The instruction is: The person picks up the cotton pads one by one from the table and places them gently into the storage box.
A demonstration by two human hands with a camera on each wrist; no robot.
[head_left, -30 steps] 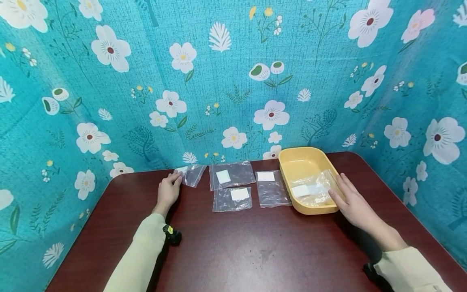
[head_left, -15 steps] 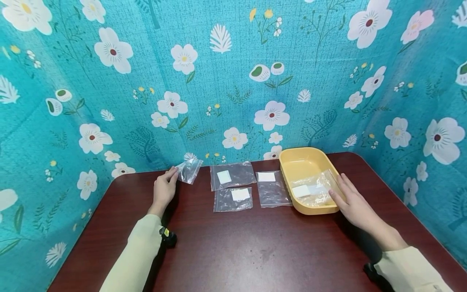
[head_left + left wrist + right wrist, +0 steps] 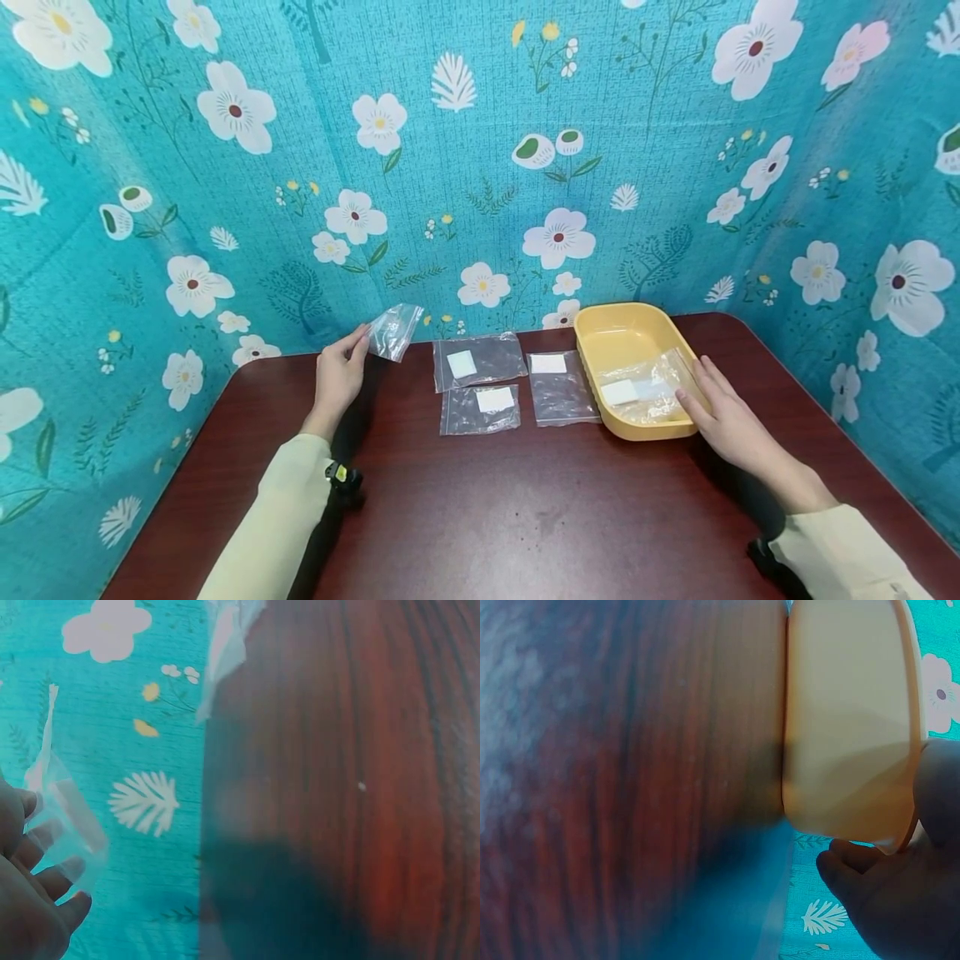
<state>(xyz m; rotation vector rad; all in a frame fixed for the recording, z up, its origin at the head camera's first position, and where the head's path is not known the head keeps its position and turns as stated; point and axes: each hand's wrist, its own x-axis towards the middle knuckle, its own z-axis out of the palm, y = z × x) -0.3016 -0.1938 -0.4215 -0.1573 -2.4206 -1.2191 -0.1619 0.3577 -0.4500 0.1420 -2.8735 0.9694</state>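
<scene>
Clear bag pinched aslant in my left grip, by desk's far edge; yellow tray well rightward, my right grip clamped on its right rim.

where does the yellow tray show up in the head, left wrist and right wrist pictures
Head: the yellow tray is right of centre, toward the table's back edge, with the right hand at its right side.
Left wrist: not in it.
Right wrist: the yellow tray runs down from the top edge, right of centre, the hand at its lower right.
Shared landmark: the dark red-brown table, in all three.
</scene>
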